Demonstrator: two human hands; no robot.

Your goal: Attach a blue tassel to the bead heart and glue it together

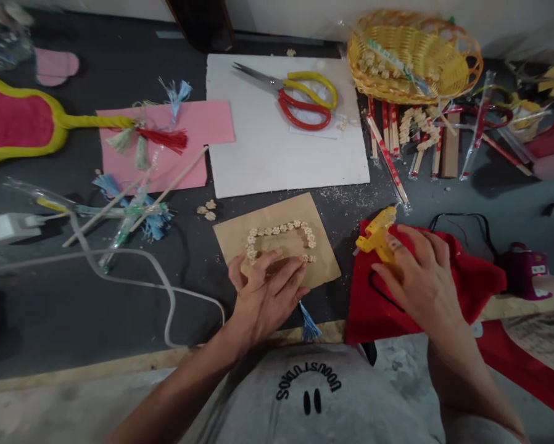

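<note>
On the tabletop (73, 327), a glue gun (379, 235) is being gripped by the right hand (425, 279), right of a flower-bead outline (276, 230) being touched by the spread-fingered left hand (264, 299).

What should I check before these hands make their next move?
1. Left hand over the square brown paper sheet: ok.
2. Right hand on the yellow plastic gun-shaped tool: ok.
3. Small beige flower-shaped pieces joined all round: cannot tell, the left hand hides part.
4. Metal scissors with red and yellow handles away from both hands: ok.
5. Dark grey table crumb-free: not ok, pale bits are scattered there.
</note>
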